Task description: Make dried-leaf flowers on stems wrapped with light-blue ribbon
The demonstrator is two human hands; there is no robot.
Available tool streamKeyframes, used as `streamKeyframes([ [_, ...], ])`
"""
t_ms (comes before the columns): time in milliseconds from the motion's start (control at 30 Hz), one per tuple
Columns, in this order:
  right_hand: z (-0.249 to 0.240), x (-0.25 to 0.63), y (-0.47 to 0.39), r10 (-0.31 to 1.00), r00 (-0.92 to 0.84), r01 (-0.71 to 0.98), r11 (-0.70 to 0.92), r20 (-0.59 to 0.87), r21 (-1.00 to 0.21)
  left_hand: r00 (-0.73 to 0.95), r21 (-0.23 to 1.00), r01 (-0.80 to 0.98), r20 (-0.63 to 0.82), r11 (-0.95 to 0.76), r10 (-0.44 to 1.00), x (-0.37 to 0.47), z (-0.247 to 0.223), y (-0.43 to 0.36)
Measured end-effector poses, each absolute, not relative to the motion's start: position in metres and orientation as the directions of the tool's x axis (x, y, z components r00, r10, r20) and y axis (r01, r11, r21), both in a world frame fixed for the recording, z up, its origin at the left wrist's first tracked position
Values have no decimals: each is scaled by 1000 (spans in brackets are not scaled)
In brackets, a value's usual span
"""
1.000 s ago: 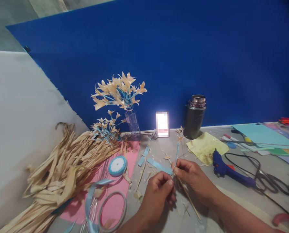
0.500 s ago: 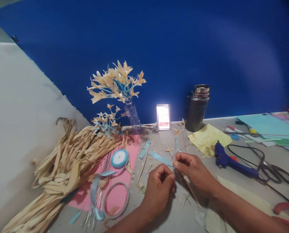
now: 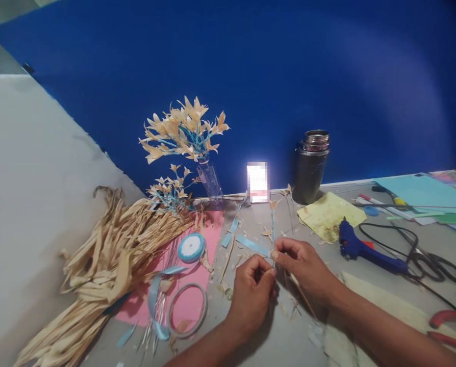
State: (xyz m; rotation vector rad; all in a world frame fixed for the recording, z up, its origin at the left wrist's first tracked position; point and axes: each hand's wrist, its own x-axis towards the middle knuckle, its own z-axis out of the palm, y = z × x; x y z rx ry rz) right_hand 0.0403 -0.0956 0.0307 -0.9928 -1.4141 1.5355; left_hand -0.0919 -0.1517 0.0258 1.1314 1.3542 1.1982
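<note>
Between the thumb and fingers of my right hand (image 3: 300, 262) is the upright stem of a small dried-husk flower (image 3: 273, 205). Blue ribbon wraps the upper part of that stem. Just below, my left hand (image 3: 253, 293) pinches the lower end of the same stem; the fingertips hide most of it. A flat piece of blue ribbon (image 3: 251, 244) lies on the table beside my right fingertips. Under the right hand, a thin dry stalk (image 3: 304, 298) rests on the tabletop among husk scraps.
Dried husks (image 3: 117, 244) and a ribbon spool (image 3: 192, 247) lie left, partly over pink paper (image 3: 214, 234). A bottle vase (image 3: 210, 181) holds husk flowers behind. To the right are a dark flask (image 3: 311, 168), a blue glue gun (image 3: 369, 252), scissors (image 3: 427, 265) and red-handled pliers (image 3: 446, 318).
The flower and its stem have shifted slightly left and down in view, still between both hands. The whole scene has moved a little as the camera turned.
</note>
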Motion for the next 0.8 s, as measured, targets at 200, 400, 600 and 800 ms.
streamKeyframes([
  [200, 30, 40, -99, 932, -362, -20, -33, -23, -999, -106, 996, 50, -64, 70, 992, -91, 26, -152],
  [400, 31, 38, -99, 932, -360, -17, -57, -47, -998, -99, 992, -28, -122, 119, 988, -90, 23, -151],
  [600, 30, 36, -101, 910, -396, -57, -158, -123, -986, -84, 949, -211, -257, 235, 963, -87, 21, -147],
  [800, 28, 34, -102, 886, -431, -77, -222, -168, -972, -23, 936, -245, -266, 253, 964, -90, 19, -145],
])
